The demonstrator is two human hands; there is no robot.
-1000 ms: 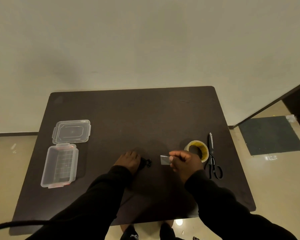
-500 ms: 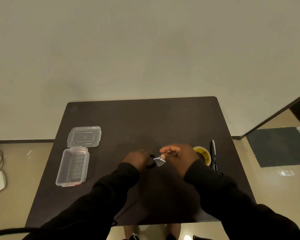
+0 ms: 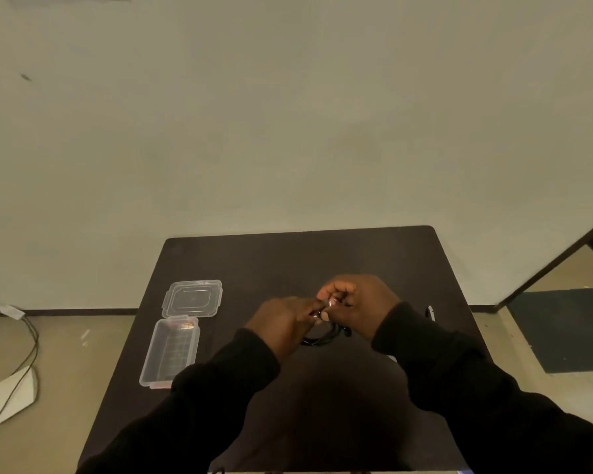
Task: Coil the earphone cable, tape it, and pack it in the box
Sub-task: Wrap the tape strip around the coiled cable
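Both hands' fingers pinch the coiled earphone cable (image 3: 322,336), left hand (image 3: 281,323) meeting right hand (image 3: 360,307).

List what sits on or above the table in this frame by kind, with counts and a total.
Hands: 2 (left hand, right hand)
Coiled earphone cable: 1
Tape piece: 1
Clear box: 1
Clear lid: 1
Scissors, only the tip shows: 1
Total: 7

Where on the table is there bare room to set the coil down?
Bare: the far strip of the table beyond both hands, and the gap between the box and the left hand. Crowded: left edge, with the box and lid; the scissors beside the right hand.
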